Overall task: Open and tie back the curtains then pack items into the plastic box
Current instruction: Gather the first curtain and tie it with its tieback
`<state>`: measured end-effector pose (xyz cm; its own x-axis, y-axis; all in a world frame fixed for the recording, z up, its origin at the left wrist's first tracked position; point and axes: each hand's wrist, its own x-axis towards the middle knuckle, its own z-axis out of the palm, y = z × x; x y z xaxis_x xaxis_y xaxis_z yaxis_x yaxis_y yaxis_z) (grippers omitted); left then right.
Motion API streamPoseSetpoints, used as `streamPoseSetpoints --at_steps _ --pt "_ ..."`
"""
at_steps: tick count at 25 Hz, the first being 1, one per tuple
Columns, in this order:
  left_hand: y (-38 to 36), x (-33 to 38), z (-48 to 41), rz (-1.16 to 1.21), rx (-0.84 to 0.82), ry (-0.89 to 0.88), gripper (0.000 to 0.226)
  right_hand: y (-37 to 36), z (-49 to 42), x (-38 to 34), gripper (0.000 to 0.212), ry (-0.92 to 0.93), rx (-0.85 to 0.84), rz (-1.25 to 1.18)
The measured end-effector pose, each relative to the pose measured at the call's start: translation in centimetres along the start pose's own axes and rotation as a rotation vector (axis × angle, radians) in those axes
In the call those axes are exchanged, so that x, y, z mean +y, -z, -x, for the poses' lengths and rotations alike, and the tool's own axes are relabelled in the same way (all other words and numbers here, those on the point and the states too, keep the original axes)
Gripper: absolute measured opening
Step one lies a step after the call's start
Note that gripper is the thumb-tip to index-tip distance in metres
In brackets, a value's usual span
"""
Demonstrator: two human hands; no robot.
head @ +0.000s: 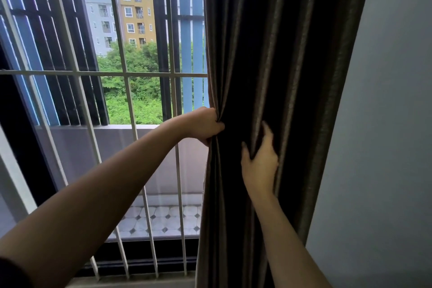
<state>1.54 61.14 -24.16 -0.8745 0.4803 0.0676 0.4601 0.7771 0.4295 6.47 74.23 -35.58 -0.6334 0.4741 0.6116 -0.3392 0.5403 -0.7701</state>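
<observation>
A dark brown curtain (275, 54) hangs bunched in folds at the right side of the window, drawn aside. My left hand (204, 125) grips the curtain's left edge at about mid-height, fingers curled into the cloth. My right hand (259, 159) lies on the front of the gathered folds a little lower, with its fingers tucked into a fold. No tie-back and no plastic box are in view.
White window bars (126, 73) cross the open glass on the left, with a tiled balcony floor (161, 220) beyond. A plain grey wall (385, 147) stands right of the curtain. Buildings and trees show outside.
</observation>
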Motion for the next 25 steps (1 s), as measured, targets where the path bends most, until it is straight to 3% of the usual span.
streamPoseSetpoints --at_steps 4,9,12,13,14,16,17,18,19,21,25 --pt "-0.2 0.8 -0.2 -0.019 -0.010 -0.012 0.031 -1.3 1.9 2.7 0.054 0.084 -0.409 0.142" --pt "-0.4 2.0 -0.2 0.035 -0.051 -0.065 0.034 -2.2 2.6 2.2 0.030 0.055 -0.579 0.200" --pt "-0.9 2.3 -0.8 -0.200 0.077 -0.129 0.044 -1.4 2.5 1.4 0.041 0.060 -0.769 0.197" --pt "-1.0 2.1 -1.1 -0.213 0.100 -0.125 0.040 -0.7 2.5 1.2 0.046 0.096 -0.747 0.160" --pt "-1.0 1.9 -1.2 -0.191 0.094 -0.106 0.034 -0.1 2.3 1.1 0.048 0.175 -0.579 0.122" --pt "-0.8 1.7 -1.0 -0.139 0.055 -0.071 0.027 1.2 1.2 1.2 0.041 0.310 0.060 0.126" --pt "-0.7 1.6 -1.0 -0.110 0.039 -0.065 0.026 1.9 0.5 0.9 0.040 0.271 0.312 0.073" --pt "-0.7 1.6 -0.9 -0.074 0.025 -0.065 0.026 2.5 -0.6 0.6 0.046 0.188 0.392 -0.013" --pt "-0.7 1.5 -0.9 -0.031 0.013 -0.066 0.025 2.8 -1.6 0.7 0.054 0.085 0.328 -0.087" --pt "-1.0 1.5 -1.0 0.049 -0.003 -0.053 0.024 2.3 -2.6 1.6 0.056 0.002 0.030 -0.096" --pt "-1.2 1.8 -1.3 0.113 -0.014 -0.033 0.028 0.5 -0.7 3.8 0.049 0.161 -0.334 0.116"
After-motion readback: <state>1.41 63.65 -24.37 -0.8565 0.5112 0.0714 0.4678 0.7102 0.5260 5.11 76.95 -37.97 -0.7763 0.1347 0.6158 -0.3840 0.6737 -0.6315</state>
